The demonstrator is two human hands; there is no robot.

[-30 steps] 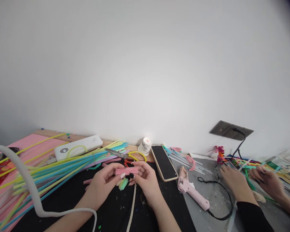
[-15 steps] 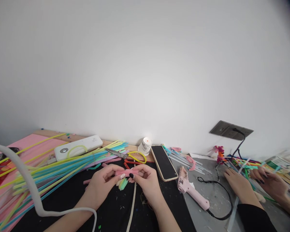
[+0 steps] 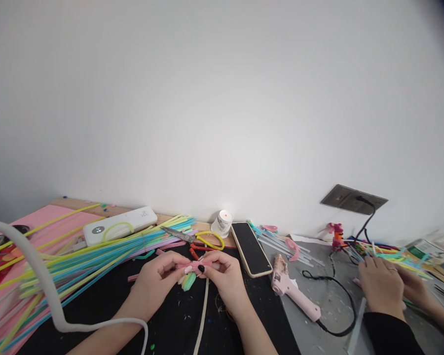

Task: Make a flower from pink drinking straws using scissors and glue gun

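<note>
Between the fingertips of both hands is a small bundle of pink pipe cleaners (image 3: 194, 266), with light green and yellow pieces (image 3: 188, 281) poking out below it. My left hand (image 3: 160, 274) pinches its left end, thumb against fingers. At the right end my right hand (image 3: 219, 272) grips it the same way, a dark thumbnail showing. The fingers hide part of the bundle. Just beyond my hands lie scissors (image 3: 191, 238) with yellow and red handles. A pile of pastel pipe cleaners (image 3: 133, 245) spreads to the left of my left hand.
A white power bank (image 3: 120, 226), a paper cup (image 3: 222, 224) and a phone (image 3: 252, 249) lie along the wall. To the right are a pink glue gun (image 3: 295, 291), glue sticks (image 3: 283, 247) and a co-worker's hands (image 3: 383, 286). A pale cable (image 3: 52, 276) arches across the left.
My hands stay almost in place, shifting the pink bundle only slightly. On the right, the co-worker's hands have come together, farther toward the wall.
</note>
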